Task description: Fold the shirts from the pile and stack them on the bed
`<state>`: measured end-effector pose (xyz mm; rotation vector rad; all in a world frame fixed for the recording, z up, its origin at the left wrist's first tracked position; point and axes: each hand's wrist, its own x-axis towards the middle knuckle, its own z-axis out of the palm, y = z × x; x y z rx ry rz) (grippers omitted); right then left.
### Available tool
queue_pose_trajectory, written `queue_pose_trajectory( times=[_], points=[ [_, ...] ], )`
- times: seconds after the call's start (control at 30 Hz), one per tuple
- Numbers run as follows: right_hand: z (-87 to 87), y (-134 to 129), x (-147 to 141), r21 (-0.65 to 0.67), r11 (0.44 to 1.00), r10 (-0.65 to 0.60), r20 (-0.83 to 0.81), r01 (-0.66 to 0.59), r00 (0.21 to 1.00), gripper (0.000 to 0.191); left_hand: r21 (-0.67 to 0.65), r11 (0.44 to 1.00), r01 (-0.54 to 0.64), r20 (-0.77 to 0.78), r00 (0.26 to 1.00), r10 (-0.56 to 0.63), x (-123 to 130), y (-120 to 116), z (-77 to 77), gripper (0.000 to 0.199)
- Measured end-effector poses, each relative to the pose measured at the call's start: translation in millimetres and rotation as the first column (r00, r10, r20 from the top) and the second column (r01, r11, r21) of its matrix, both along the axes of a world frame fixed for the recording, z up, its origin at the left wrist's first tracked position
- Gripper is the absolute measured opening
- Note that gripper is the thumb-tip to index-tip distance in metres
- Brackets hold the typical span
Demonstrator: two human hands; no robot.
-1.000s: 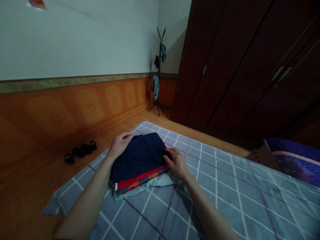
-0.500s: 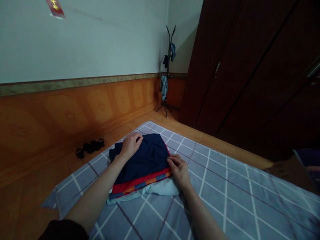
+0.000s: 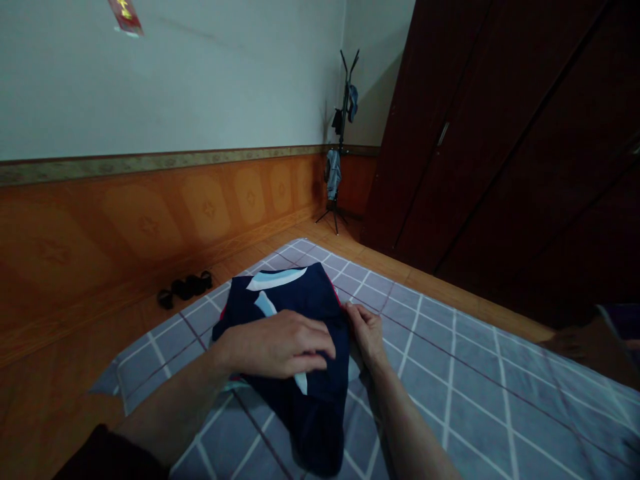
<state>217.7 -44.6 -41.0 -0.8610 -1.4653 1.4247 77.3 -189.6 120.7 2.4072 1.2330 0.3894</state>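
A navy garment (image 3: 320, 287) with pale blue and white pieces lies on the checked grey bedspread (image 3: 425, 360), one part of it hanging toward me. My left hand (image 3: 285, 343) is over the middle of the garment, palm down, its fingers slightly curled and apart; nothing shows between them. At the garment's right edge my right hand (image 3: 365, 330) has its thumb and fingers pinched together on the navy cloth. A bit of pale cloth shows below the garment, beside my right hand.
Black shoes (image 3: 186, 288) are on the floor left of the bed. A coat rack (image 3: 345, 120) with clothes stands in the far corner. A dark wardrobe (image 3: 475, 147) fills the right side. An open cardboard box (image 3: 595, 347) is at the right edge.
My left hand has moved right and toward me, off the garment's far edge. The navy cloth now shows white and pale blue pieces and extends nearer to me, covering the red and orange edge.
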Motion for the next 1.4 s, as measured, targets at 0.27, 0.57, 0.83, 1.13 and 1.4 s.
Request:
queue_pose_trajectory(
  times=[0.27,0.57,0.83,1.13,1.4],
  points=[
    [5.2,-1.2,-0.1,-0.019,0.999,0.046,0.032,-0.045,0.998,0.037,0.215,0.717,-0.663,-0.156,0.701,0.696,-93.7,38.2,-18.4,0.017],
    [1.1,0.8,-1.4,0.010,0.999,0.038,0.061,-0.038,0.997,0.034,0.216,0.488,-0.846,-0.096,0.479,0.872,-152.0,59.3,-69.8,0.010],
    [0.2,2.6,-2.3,0.033,0.999,0.002,0.066,-0.004,0.998,0.031,0.143,0.520,-0.842,0.102,0.535,0.839,-161.2,63.7,-70.2,0.034],
    [0.8,3.1,-2.0,0.030,1.000,-0.001,0.065,-0.001,0.998,0.030,-0.099,0.682,-0.725,0.377,0.607,0.700,-150.9,61.5,-63.2,0.043],
    [-0.6,2.8,0.4,0.044,0.999,0.017,0.067,-0.020,0.998,0.032,-0.184,0.746,-0.641,0.472,0.608,0.638,-135.7,37.2,-50.0,0.053]
  ],
)
